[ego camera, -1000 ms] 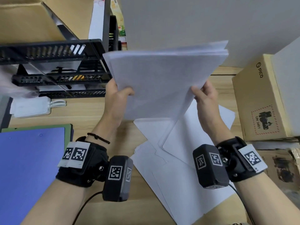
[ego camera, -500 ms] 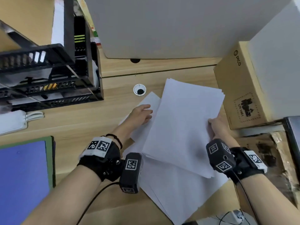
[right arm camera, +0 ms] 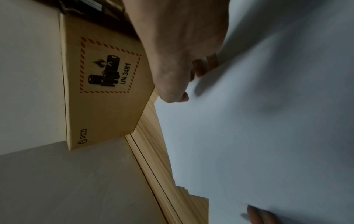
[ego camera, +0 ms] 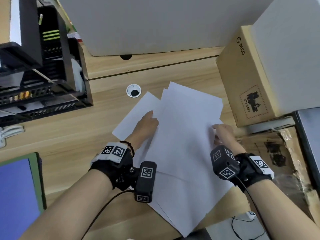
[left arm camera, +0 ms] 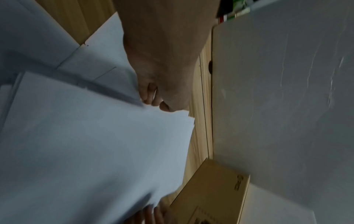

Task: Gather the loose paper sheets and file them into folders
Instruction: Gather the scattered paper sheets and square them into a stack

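Note:
A stack of white paper sheets (ego camera: 187, 129) lies slanted on the wooden desk (ego camera: 69, 139), over several loose sheets (ego camera: 136, 115) that stick out to the left and front. My left hand (ego camera: 147, 123) sits at the stack's left edge, its fingers (left arm camera: 148, 97) curled at the edge and partly hidden under the top sheets. My right hand (ego camera: 221, 132) pinches the stack's right edge, thumb (right arm camera: 176, 97) on top and fingers beneath. A blue folder (ego camera: 15, 196) lies on a green one (ego camera: 39, 179) at the front left.
A black tray rack (ego camera: 43, 101) stands at the back left. A brown PICO box (ego camera: 242, 87) stands close to the right of the stack, with torn cardboard (ego camera: 285, 153) in front of it. A cable hole (ego camera: 133, 90) and a white partition (ego camera: 155, 23) lie behind.
The stack, held up in the air by both hands a second ago, came down flat onto the loose sheets. My left hand let go, rested on a lower sheet, then moved in at the stack's left edge.

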The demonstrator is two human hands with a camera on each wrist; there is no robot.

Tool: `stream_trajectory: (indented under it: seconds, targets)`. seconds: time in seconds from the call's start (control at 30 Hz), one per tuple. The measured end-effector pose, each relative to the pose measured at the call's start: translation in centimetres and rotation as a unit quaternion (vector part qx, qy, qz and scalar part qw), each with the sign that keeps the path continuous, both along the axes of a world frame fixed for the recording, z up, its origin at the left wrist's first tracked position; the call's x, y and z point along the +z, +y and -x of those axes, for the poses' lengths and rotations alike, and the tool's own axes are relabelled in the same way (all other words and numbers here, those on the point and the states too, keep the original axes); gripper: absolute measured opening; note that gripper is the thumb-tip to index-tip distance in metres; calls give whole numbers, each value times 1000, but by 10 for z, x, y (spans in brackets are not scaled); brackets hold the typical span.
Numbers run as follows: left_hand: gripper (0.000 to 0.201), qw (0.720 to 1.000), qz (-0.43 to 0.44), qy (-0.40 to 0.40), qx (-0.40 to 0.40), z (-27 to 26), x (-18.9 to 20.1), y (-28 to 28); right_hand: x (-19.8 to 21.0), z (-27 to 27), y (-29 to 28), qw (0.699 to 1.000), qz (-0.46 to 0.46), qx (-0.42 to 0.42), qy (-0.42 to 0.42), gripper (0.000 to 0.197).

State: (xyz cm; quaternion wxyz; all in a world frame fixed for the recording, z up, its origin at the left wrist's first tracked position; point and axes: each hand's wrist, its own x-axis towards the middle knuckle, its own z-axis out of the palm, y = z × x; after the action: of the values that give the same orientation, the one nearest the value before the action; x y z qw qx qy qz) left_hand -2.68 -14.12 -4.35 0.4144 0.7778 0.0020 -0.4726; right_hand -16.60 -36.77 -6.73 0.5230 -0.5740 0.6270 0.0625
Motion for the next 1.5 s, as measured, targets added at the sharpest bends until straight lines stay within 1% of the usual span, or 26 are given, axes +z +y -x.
stream_trajectory:
  seconds: [0.03,0.1,0.13,0.17,0.2,0.23,0.3,0.37,0.4,0.5,0.57,0.7,0.77,0.83,0.87,0.93,0.97,1.0,1.07,1.13,1.17,1.2,1.27,1.33,1.4,1.5]
  targets:
    - [53,1000,-3,-4,-5,2,-1,-1,2,0,-1,1000,-18,-20,-7,15]
    - [25,1000,-10,-14,-6,7,-4,-2,5,0,-1,998,-37,-42,0,7]
    - [26,1000,-8,-22,1,7,-3,-4,3,2,-3,998,-43,-53,1,17]
    - [33,1000,-11,-25,11,6,-4,-6,1,4,-6,997,-49,-53,5,32]
    - [38,999,-13,-28,16,4,-5,-8,-1,6,-8,997,-53,-54,6,41]
    - [40,999,-15,-25,26,2,-3,-9,2,5,-7,998,-52,-45,10,41]
    - [35,999,-13,-5,41,-2,-4,-11,6,3,-4,997,-57,-38,16,28]
    - [20,999,-8,10,42,-2,-5,-12,8,2,-2,998,-58,-28,17,17]
    - [10,999,2,25,45,0,-4,-13,6,2,-2,998,-60,-21,12,16]
    - [31,992,48,95,65,11,-7,-22,10,3,-2,997,-80,11,-9,17]
    - [31,989,72,110,75,18,-7,-29,16,2,-4,996,-84,22,2,18]
    - [37,988,114,65,83,21,-6,-36,27,2,-3,996,-90,23,-12,24]
    - [42,987,134,49,71,20,-4,-37,30,3,2,996,-78,38,-12,27]
    - [41,987,153,32,39,19,2,-36,28,4,7,995,-87,32,-32,19]
    - [40,986,165,21,26,18,6,-35,28,4,11,995,-90,29,-41,19]
    - [36,982,191,-1,-3,15,21,-30,23,4,20,995,-81,19,-64,47]
    - [34,979,204,-10,-17,13,30,-27,23,2,24,992,-77,7,-99,50]
    - [31,975,218,-16,-26,9,40,-22,26,0,31,982,-99,-19,-160,52]
    - [29,968,247,-22,-28,0,60,-6,33,-7,44,936,-185,-49,-296,41]
    - [35,960,276,-33,-21,-9,77,13,44,-16,52,903,-243,-25,-354,43]
    - [37,959,281,-46,-10,-13,83,24,50,-22,53,899,-246,3,-362,44]
    - [38,957,281,-65,8,-18,88,33,59,-30,56,900,-240,15,-363,39]
    - [34,952,277,-117,62,-27,96,50,78,-47,62,916,-169,31,-362,25]
    - [36,936,287,-159,125,-34,104,62,105,-65,72,919,-83,81,-377,18]
    - [39,915,301,-203,177,-38,114,74,131,-81,82,901,-23,108,-420,15]
    - [40,877,330,-266,226,-38,128,94,165,-95,98,852,29,149,-501,17]
